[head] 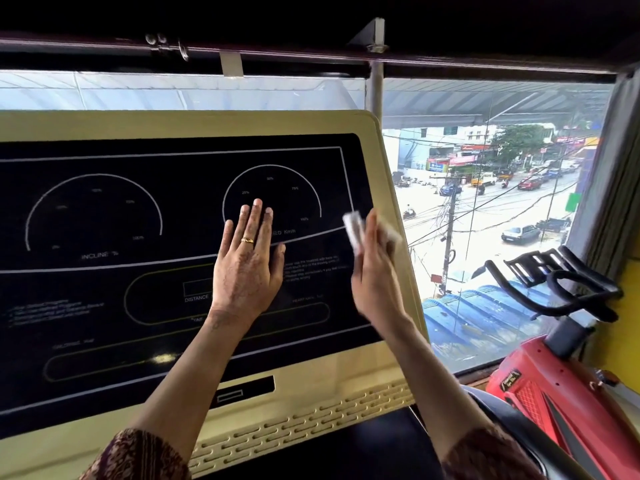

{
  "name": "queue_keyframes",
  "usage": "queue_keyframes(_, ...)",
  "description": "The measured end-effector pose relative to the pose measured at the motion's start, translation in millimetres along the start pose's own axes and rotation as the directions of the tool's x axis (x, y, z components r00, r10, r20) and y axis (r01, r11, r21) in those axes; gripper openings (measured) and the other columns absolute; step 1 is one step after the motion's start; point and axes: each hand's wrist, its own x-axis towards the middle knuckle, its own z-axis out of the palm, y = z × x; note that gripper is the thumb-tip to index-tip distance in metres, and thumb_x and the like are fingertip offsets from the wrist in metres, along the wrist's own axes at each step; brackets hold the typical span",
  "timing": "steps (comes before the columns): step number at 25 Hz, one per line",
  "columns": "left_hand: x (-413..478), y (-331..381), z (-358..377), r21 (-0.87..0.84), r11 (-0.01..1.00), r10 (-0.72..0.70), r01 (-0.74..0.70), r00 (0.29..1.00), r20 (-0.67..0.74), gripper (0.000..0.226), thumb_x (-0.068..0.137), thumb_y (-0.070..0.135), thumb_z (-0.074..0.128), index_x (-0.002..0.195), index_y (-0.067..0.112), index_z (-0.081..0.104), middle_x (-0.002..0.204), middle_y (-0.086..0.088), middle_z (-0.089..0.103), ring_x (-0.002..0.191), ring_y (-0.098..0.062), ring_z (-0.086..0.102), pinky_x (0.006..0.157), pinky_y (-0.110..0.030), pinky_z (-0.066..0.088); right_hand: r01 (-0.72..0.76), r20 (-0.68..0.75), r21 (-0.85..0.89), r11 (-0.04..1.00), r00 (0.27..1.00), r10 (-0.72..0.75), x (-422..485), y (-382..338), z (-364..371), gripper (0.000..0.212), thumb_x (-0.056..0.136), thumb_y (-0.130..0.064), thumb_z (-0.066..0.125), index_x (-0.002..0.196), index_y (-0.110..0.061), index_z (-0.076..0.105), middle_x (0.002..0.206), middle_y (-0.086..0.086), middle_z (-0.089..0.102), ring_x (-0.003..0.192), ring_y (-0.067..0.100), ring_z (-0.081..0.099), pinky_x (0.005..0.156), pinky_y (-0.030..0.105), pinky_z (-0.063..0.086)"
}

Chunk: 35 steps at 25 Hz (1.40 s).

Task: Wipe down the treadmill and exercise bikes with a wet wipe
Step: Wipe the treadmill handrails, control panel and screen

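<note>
A wide window point(502, 109) fills the background, with a dark rail point(311, 57) running across its top and metal rings point(166, 46) clipped on the rail toward the left. A pale vertical post point(376, 91) divides the glass. A grey curtain point(602, 174) hangs gathered at the right edge, beside a yellow wall point(631, 306). Outside and below lies a wet street point(485, 209) with a blue car point(450, 189), a red car point(529, 183) and a pale car point(520, 233) parked at the kerb. A utility pole point(450, 230) carries tangled wires. A green tree point(517, 140) stands among buildings with signboards, and a blue corrugated roof point(478, 317) sits just under the window.
</note>
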Motion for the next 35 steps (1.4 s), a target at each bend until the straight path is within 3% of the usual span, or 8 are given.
queue_keyframes(3, -18.1, -7.1, -7.3, -0.004, 1.000, -0.005, 0.005, 1.000, 0.000, 0.057, 0.096, 0.035, 0.031, 0.143, 0.004, 0.036, 0.152, -0.014, 0.028, 0.142, -0.026, 0.023, 0.117, -0.041, 0.016, -0.153, -0.091, 0.031, 0.988, 0.984, 0.155, 32.7, -30.8, 17.0, 0.070, 0.084, 0.011, 0.042, 0.148, 0.000, 0.016, 0.151, 0.022, 0.026, 0.142, 0.035, 0.020, 0.117, 0.048, 0.017)
queue_keyframes(8, -49.8, -40.0, -29.5, 0.022, 0.997, -0.069, 0.069, 0.997, -0.021, 0.057, 0.096, 0.035, 0.033, 0.142, 0.002, 0.037, 0.152, -0.016, 0.028, 0.142, -0.027, 0.022, 0.117, -0.041, 0.014, 0.455, 0.206, 0.080, 0.887, 0.863, -0.462, -27.1, -70.1, 40.5, 0.075, 0.082, 0.013, 0.042, 0.149, -0.018, 0.026, 0.158, 0.005, 0.014, 0.146, 0.018, 0.007, 0.119, 0.032, 0.014)
queue_keyframes(12, -70.2, -57.1, -38.0, 0.046, 0.993, -0.104, 0.104, 0.995, -0.002, 0.057, 0.097, 0.037, 0.032, 0.144, 0.005, 0.036, 0.153, -0.014, 0.027, 0.143, -0.026, 0.021, 0.116, -0.043, 0.017, 0.113, 0.051, 0.055, 0.992, 0.992, -0.116, 36.7, -86.1, 56.1, 0.056, 0.091, 0.006, 0.046, 0.144, -0.008, 0.035, 0.152, 0.013, 0.031, 0.144, 0.026, 0.014, 0.118, 0.051, 0.014)
queue_keyframes(17, -85.0, -60.9, -41.5, -0.002, 0.995, -0.102, 0.102, 0.995, -0.018, 0.055, 0.096, 0.032, 0.035, 0.143, 0.002, 0.037, 0.151, -0.014, 0.030, 0.142, -0.026, 0.023, 0.116, -0.040, 0.015, 0.569, 0.324, 0.092, 0.817, 0.759, -0.565, -0.9, -123.1, 77.6, 0.061, 0.089, 0.006, 0.046, 0.146, -0.010, 0.032, 0.155, 0.008, 0.026, 0.145, 0.019, 0.010, 0.119, 0.038, 0.009)
queue_keyframes(22, -104.0, -56.3, -43.4, -0.001, 0.994, -0.112, 0.112, 0.994, 0.010, 0.055, 0.097, 0.033, 0.034, 0.143, 0.002, 0.035, 0.152, -0.015, 0.027, 0.142, -0.027, 0.021, 0.117, -0.040, 0.013, 0.230, 0.104, -0.004, 0.973, 0.968, -0.228, -14.6, -90.7, 61.0, 0.055, 0.094, -0.012, 0.029, 0.149, -0.011, 0.026, 0.156, 0.009, 0.021, 0.146, 0.020, 0.007, 0.120, 0.042, 0.010)
queue_keyframes(26, -117.7, -53.3, -44.9, -0.035, 0.990, -0.133, 0.134, 0.991, 0.030, 0.055, 0.097, 0.030, 0.035, 0.144, 0.003, 0.032, 0.153, -0.012, 0.024, 0.143, -0.025, 0.018, 0.118, -0.038, 0.011, 0.544, 0.350, 0.065, 0.836, 0.772, -0.530, -69.2, -97.3, 61.0, 0.074, 0.086, 0.007, 0.047, 0.150, -0.017, 0.018, 0.158, 0.002, 0.011, 0.147, 0.015, 0.004, 0.120, 0.037, 0.006)
queue_keyframes(31, -136.8, -45.7, -45.0, -0.026, 0.983, -0.179, 0.180, 0.983, 0.038, 0.058, 0.097, 0.033, 0.035, 0.146, 0.003, 0.030, 0.154, -0.013, 0.023, 0.144, -0.023, 0.015, 0.118, -0.036, 0.006, 0.266, 0.174, -0.046, 0.963, 0.951, -0.254, -107.2, -61.9, 39.1, 0.084, 0.082, 0.017, 0.048, 0.150, -0.009, 0.006, 0.157, 0.013, 0.015, 0.146, 0.025, 0.008, 0.119, 0.046, 0.014)
queue_keyframes(35, -139.1, -41.5, -41.1, 0.011, 0.982, -0.189, 0.189, 0.982, 0.015, 0.058, 0.096, 0.032, 0.034, 0.145, 0.002, 0.030, 0.154, -0.014, 0.022, 0.144, -0.022, 0.014, 0.119, -0.036, 0.004, 0.559, 0.370, 0.011, 0.829, 0.768, -0.522, -141.7, -77.9, 45.5, 0.077, 0.075, 0.011, 0.031, 0.149, -0.008, 0.020, 0.156, 0.010, 0.019, 0.146, 0.023, 0.010, 0.118, 0.044, 0.016)
